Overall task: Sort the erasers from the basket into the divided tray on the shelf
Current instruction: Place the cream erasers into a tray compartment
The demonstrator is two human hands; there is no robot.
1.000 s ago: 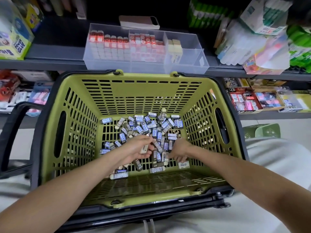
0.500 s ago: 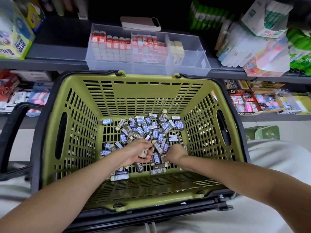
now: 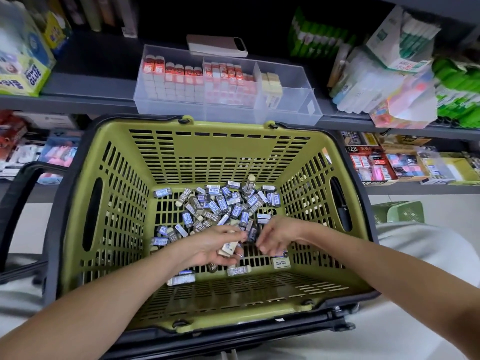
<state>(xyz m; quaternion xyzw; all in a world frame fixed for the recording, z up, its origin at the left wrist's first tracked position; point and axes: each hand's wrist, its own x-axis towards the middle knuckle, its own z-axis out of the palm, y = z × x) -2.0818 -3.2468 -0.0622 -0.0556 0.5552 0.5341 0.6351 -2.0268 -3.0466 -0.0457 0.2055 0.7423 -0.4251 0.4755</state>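
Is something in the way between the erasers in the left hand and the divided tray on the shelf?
Yes: the basket's far wall rises between the left hand, which grips erasers, and the divided tray. The tray is open on top, so lifting over the rim should suffice.

One green basket; one clear divided tray; one left hand, one right hand; loose erasers beyond counting.

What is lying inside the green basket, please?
Loose wrapped erasers piled on the basket floor. The left hand and right hand cover whatever lies beneath them.
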